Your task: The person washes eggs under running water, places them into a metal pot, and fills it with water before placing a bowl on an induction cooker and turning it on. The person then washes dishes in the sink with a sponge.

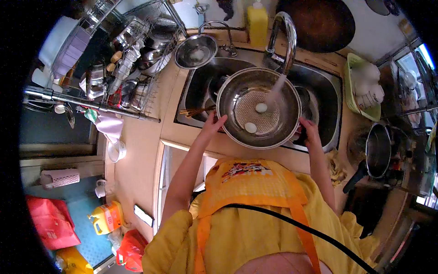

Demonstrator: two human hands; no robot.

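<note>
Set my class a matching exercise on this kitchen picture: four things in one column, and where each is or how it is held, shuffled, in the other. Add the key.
Column one
1. Large metal basin
2. White egg-like ovals
3. Yellow bottle
4. Green basket

Column two
A. Standing behind the sink
B. To the right of the sink
C. Held at the rim by the left hand and the right hand
D. Lying inside the basin

Right pairs: 1-C, 2-D, 3-A, 4-B
</note>
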